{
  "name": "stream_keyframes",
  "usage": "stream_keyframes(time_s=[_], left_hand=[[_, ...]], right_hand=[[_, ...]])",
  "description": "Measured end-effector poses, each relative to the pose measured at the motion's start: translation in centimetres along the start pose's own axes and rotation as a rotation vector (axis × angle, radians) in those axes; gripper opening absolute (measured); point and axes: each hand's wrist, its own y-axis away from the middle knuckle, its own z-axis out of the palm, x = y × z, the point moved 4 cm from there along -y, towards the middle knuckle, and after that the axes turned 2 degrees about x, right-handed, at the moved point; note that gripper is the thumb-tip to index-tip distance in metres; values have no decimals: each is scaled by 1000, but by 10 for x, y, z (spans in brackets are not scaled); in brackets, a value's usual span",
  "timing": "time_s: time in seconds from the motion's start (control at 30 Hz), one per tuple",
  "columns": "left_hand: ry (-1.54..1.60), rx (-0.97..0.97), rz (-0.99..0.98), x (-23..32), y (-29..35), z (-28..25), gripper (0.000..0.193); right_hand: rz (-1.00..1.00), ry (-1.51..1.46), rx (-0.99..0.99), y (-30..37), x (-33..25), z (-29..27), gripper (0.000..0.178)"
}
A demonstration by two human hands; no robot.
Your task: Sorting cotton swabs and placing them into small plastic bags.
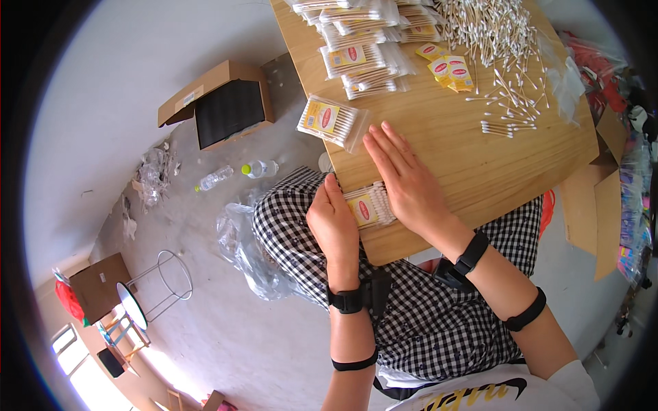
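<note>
While the hands flank it, the swab bundle [371, 204] sits at the near-left edge of the table [480, 175], yellow card visible; can't tell whether film wraps it. Clock positions from that bundle. Left hand [333, 219] at 8–9 o'clock, against the card end, edge-on; thumb and forefinger extended, other fingers hidden, so can't tell if it pinches. Right hand [410, 181] at 2 o'clock, fingers straight and together, laid out flat, not curled round anything; its thumb side is at the bundle's white tips, thumb hidden.

Handling, my judgement: very light; sticks stiff but thin, snap if bent; cotton tips soft, crush easily. Loose sticks would roll and fan out; any film would be slick and floppy. Best hold: both long sides, mid-stick, light even squeeze, off the tips.

Around: one filled packet [327, 120] at 11, more stacked packets [363, 58] at 12. Spare yellow cards [452, 72] at 1, big loose swab heap [490, 31] beyond, also 1. Small swab row [504, 129] at 2, clear plastic [567, 89] farther out, same hour.
</note>
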Motion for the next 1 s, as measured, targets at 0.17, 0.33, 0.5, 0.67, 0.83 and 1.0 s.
stream_keyframes(time_s=[0.17, 0.33, 0.5, 0.67, 0.83, 1.0], left_hand=[[-48, 38, 38, 2, 0, -2, 43], [-118, 38, 17, 9, 0, -6, 39], [-131, 50, 27, 11, 2, -2, 38], [-158, 76, 52, 11, 2, -4, 37], [-202, 82, 48, 11, 3, -4, 36], [-224, 58, 62, 15, 3, -3, 35]], right_hand=[[7, -25, 4, 0, -1, 2, 53], [1, -44, -3, -1, -6, 2, 55], [32, -95, 9, -1, -5, 1, 57], [43, -168, 24, -2, -8, 1, 60], [76, -224, 60, -3, -13, 5, 61], [134, -567, 203, -8, -29, 11, 49]])
